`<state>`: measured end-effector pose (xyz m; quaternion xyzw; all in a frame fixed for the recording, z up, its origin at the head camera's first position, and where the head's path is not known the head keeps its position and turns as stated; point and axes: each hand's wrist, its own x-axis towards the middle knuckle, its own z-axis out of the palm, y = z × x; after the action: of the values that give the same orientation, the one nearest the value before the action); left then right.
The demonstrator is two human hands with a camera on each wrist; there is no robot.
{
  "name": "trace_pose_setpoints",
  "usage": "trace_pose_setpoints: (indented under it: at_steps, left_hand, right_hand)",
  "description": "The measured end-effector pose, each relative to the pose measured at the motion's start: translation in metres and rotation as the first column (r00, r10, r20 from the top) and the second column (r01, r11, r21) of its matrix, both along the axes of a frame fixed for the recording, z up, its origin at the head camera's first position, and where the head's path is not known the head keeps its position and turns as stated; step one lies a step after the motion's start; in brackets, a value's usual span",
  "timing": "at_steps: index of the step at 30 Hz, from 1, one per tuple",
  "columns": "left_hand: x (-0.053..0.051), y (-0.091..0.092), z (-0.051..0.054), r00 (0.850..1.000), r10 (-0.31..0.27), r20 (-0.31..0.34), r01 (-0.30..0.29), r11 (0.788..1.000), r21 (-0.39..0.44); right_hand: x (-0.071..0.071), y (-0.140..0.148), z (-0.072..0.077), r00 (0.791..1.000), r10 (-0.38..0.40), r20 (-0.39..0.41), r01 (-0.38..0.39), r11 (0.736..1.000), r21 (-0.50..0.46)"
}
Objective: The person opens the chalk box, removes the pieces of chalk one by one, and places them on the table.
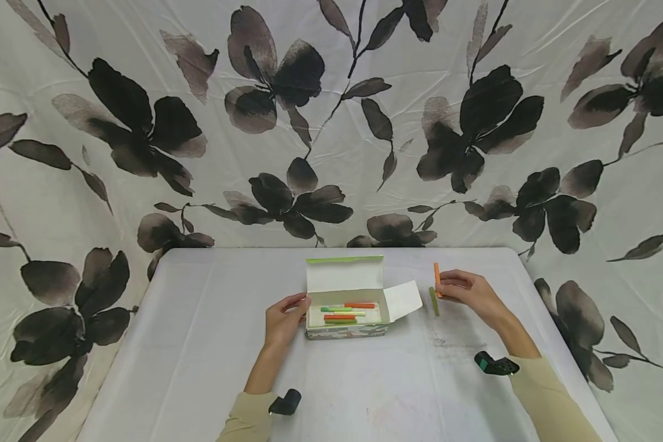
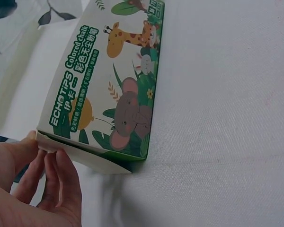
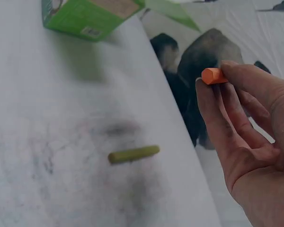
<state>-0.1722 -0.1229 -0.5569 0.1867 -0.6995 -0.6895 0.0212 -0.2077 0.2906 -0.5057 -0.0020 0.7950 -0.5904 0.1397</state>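
I had the orange chalk pinched in the right hand, out beyond the right side of the box; the right wrist view showed its end poking from between thumb and fingers, apart from the olive chalk, which lay on the smudged table. The left hand pinched the left flap at the box's end between thumb and fingers; the lid stood up at the back, the right flap stuck out, and several sticks lay inside, orange and green among them.

I judged the orange chalk light and stiff but brittle, probably dry and dusty; a soft pinch near its middle seemed best, since a hard squeeze or a bend from one end might snap it, and powder might let it twist; the olive chalk, lying flat, seemed to want thumb and fingers across its sides; the box looked like thin card, light and apt to slide, so I thought its walls a surer hold than a flap, which might fold.
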Motion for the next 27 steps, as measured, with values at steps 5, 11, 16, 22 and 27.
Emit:
trace_pose_setpoints:
  at_steps: [5, 11, 16, 22, 27]
  left_hand:
    - [-0.002, 0.002, 0.001, 1.000, 0.001, 0.010, -0.001, 1.000, -0.011]
    - [-0.003, 0.004, 0.003, 1.000, 0.011, 0.016, -0.010, 1.000, -0.010]
    - [-0.002, 0.004, 0.005, 1.000, 0.013, 0.015, -0.012, 1.000, -0.006]
    - [-0.002, 0.003, 0.005, 1.000, 0.005, -0.009, -0.004, 1.000, 0.017]
    - [-0.001, 0.003, 0.007, 1.000, 0.008, -0.004, -0.008, 1.000, 0.017]
  right_hand:
    - [0.002, 0.013, -0.017, 0.999, -0.033, 0.027, 0.031, 0.997, 0.067]
    - [0.001, 0.025, -0.038, 0.994, -0.081, 0.078, 0.071, 0.990, 0.120]
    - [0.002, 0.027, -0.051, 0.988, -0.111, 0.105, 0.103, 0.992, 0.072]
    - [0.004, 0.024, -0.059, 0.988, -0.131, 0.080, 0.127, 0.990, 0.054]
    - [0.003, 0.016, -0.054, 0.995, -0.098, -0.019, 0.100, 0.964, 0.246]
